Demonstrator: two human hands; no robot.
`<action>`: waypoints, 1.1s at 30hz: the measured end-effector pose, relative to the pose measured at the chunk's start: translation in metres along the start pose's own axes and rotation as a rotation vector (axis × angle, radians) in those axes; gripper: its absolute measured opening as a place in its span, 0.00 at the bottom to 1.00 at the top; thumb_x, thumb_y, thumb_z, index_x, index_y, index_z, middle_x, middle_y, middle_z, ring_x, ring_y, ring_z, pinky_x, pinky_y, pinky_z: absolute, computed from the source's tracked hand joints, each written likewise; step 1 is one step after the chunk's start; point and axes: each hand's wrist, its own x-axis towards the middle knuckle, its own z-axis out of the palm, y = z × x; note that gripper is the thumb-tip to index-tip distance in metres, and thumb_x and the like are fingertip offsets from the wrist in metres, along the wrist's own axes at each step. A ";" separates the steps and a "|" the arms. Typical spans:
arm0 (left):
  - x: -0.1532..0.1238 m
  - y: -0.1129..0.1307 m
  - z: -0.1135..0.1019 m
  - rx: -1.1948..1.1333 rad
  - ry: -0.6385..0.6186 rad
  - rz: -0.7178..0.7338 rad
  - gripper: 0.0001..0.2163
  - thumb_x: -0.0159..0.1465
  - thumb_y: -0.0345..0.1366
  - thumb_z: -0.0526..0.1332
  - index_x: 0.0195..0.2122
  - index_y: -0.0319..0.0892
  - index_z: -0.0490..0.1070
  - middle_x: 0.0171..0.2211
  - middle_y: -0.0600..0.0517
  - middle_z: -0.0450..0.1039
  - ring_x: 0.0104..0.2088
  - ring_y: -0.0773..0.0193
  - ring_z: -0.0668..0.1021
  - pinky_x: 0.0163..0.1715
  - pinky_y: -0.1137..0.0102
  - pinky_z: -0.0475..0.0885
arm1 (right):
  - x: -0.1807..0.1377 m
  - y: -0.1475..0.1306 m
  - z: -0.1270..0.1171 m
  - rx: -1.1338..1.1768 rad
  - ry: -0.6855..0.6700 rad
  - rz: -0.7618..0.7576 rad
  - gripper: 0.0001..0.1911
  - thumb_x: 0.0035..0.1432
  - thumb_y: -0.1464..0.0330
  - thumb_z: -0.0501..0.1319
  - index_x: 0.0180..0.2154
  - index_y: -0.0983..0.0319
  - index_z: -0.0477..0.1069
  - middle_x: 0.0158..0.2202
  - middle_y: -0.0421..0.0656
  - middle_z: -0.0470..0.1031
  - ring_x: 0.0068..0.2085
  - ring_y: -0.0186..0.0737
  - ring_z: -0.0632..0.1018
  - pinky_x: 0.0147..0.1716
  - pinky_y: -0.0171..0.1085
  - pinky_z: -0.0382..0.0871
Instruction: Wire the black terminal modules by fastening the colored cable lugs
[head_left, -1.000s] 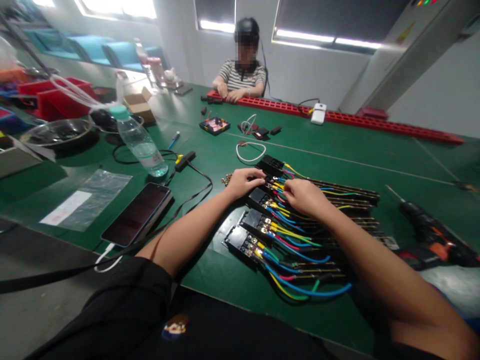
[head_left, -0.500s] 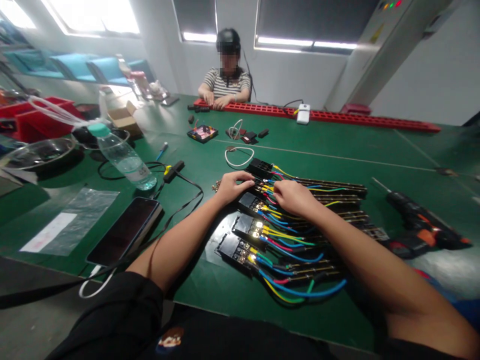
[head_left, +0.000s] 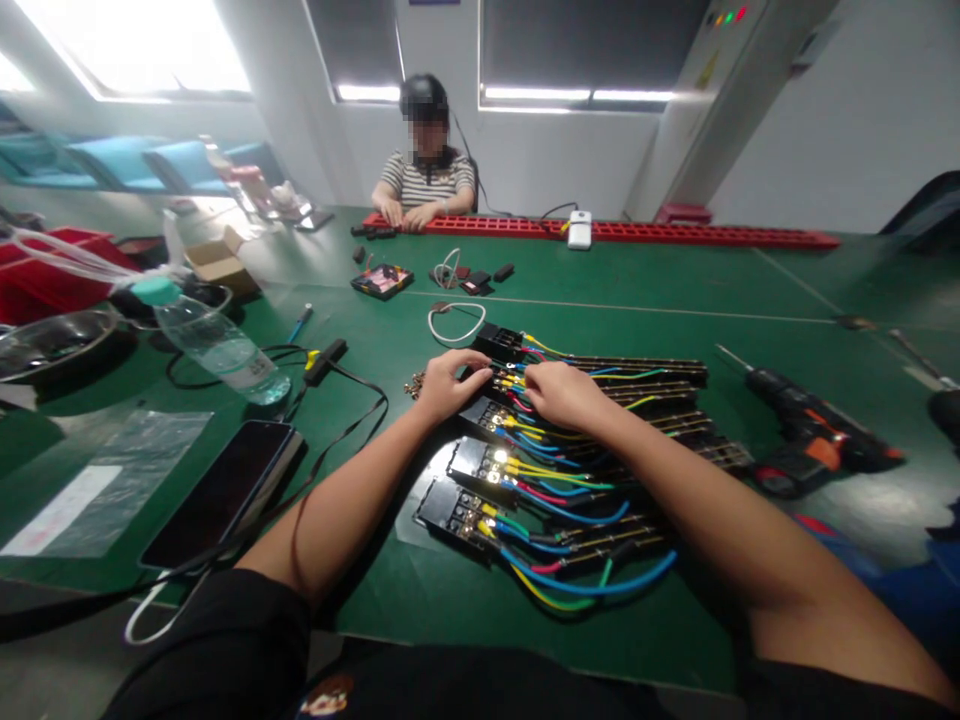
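Several black terminal blocks lie in a column on the green table, with yellow, blue, red and green wires running right from them to long dark strips. My left hand grips the left end of the second block from the far side between thumb and fingers. Close by on the right, my right hand is closed in a pinch at that block's wire ends. Its fingertips are turned away, so what they pinch is hidden. Small brass screws are heaped just left of my left hand.
A power screwdriver lies on the right. On the left are a water bottle, a phone, a plastic bag and a black cable. Across the table, a person sits behind a long red rack.
The view has shifted, so everything sits slightly further left in the picture. Both hands keep their places at the same terminal block, with little visible movement.
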 end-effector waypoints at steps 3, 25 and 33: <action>-0.001 -0.001 0.001 0.001 0.004 0.002 0.09 0.63 0.41 0.66 0.38 0.42 0.80 0.36 0.50 0.82 0.37 0.60 0.82 0.44 0.65 0.76 | 0.000 0.001 0.000 0.012 -0.002 0.007 0.11 0.66 0.65 0.54 0.39 0.60 0.75 0.41 0.49 0.82 0.40 0.47 0.80 0.34 0.38 0.63; 0.000 0.005 -0.002 -0.051 -0.005 -0.018 0.07 0.61 0.37 0.66 0.38 0.41 0.80 0.38 0.49 0.83 0.38 0.60 0.82 0.46 0.64 0.77 | 0.000 -0.002 -0.005 0.027 -0.035 -0.006 0.13 0.66 0.65 0.54 0.42 0.61 0.76 0.43 0.50 0.82 0.42 0.46 0.80 0.39 0.38 0.66; 0.002 0.004 -0.006 -0.056 -0.068 0.043 0.08 0.62 0.40 0.67 0.36 0.41 0.80 0.36 0.49 0.82 0.37 0.61 0.81 0.43 0.66 0.76 | 0.000 -0.001 -0.002 0.017 -0.017 -0.008 0.13 0.66 0.65 0.54 0.41 0.61 0.76 0.42 0.49 0.82 0.41 0.46 0.80 0.38 0.38 0.66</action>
